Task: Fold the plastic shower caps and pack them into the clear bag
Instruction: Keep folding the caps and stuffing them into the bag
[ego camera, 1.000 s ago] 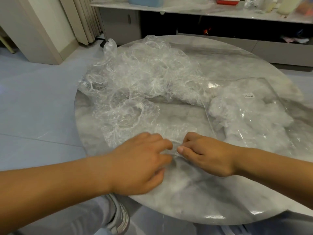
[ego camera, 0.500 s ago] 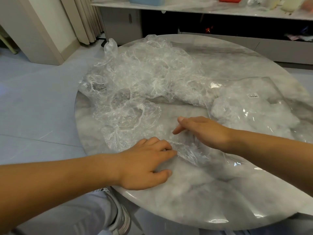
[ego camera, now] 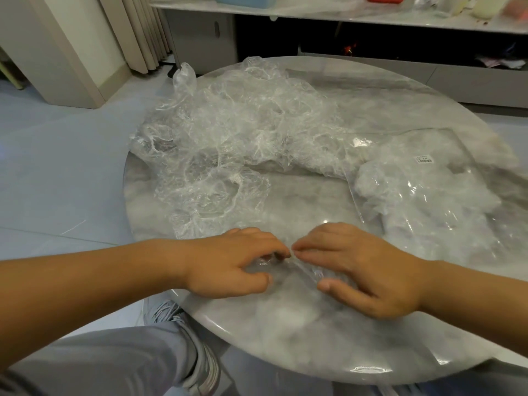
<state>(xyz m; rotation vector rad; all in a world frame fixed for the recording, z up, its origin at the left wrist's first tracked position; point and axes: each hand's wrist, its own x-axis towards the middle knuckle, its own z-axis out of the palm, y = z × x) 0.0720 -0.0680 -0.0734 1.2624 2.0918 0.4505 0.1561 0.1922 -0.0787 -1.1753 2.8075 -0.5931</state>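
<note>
At the near edge of the table: one small bunched clear plastic shower cap lies on the round grey marble table, between the two hands.
Left grip: the left hand has its fingers curled down onto the cap's left end, with the thumb drawn in below them and the film caught between.
Right grip: the right hand bends its fingers over the cap's right end, with the thumb low on the near side, holding the film. Neither hand is spread flat.
Fingertips: the forefingers of the two hands almost meet above the cap.
Counts: two hands, one cap in them, one bag, one label. The loose caps are too tangled to count.
Heap: a heap of loose clear shower caps covers the far left of the table, its near edge just beyond the left hand.
Bag: a clear plastic bag lies flat on the right with crumpled caps inside and a small white barcode label on top.
Pose: both forearms come in from the near side, palms down and knuckles raised.
Below: a grey trouser leg and a grey shoe.
</note>
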